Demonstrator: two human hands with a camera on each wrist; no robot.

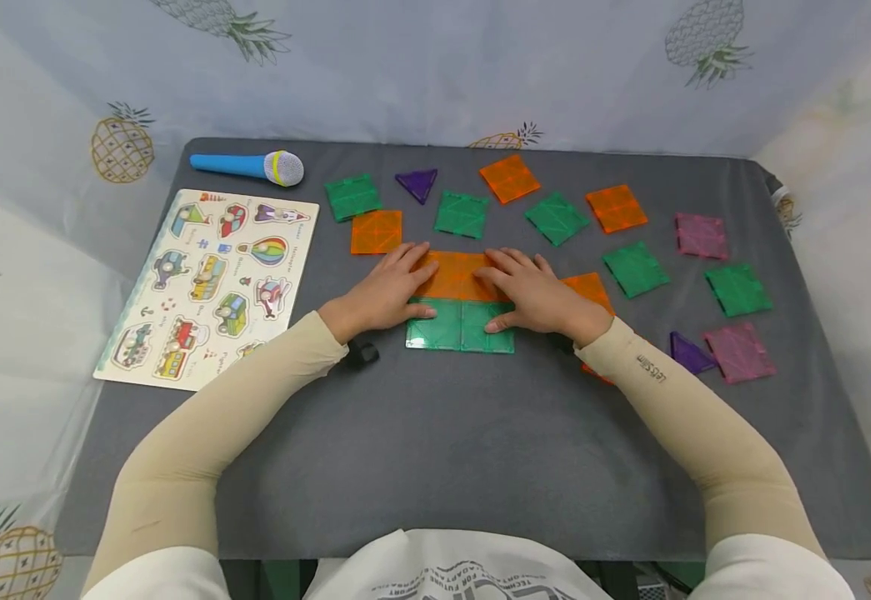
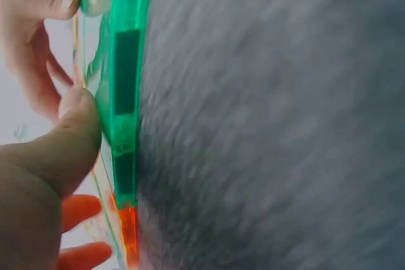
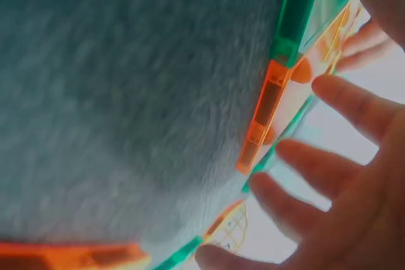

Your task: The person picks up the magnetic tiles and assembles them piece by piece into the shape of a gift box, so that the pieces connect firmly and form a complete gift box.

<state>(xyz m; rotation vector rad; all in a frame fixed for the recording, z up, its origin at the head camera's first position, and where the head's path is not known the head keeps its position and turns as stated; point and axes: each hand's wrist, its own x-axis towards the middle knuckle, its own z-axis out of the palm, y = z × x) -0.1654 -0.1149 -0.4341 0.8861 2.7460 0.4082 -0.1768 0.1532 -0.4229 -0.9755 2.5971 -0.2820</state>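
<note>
On the grey table, two orange magnetic tiles (image 1: 456,279) and two green magnetic tiles (image 1: 435,325) lie flat edge to edge as a block. My left hand (image 1: 386,292) rests at the block's left side, thumb on a green tile and fingers over the orange one. From the right, my right hand (image 1: 543,298) touches the block the same way, its fingers (image 3: 345,102) spread and fairly straight in the right wrist view. The left thumb (image 2: 79,131) lies on top of the green tile (image 2: 126,67) in the left wrist view.
Several loose green, orange and pink tiles (image 1: 701,236) are scattered behind and right of the block. Purple triangles (image 1: 416,184) lie among them. At left are a picture puzzle board (image 1: 213,279) and a blue toy microphone (image 1: 247,167). One orange tile (image 1: 588,289) sits by the right wrist.
</note>
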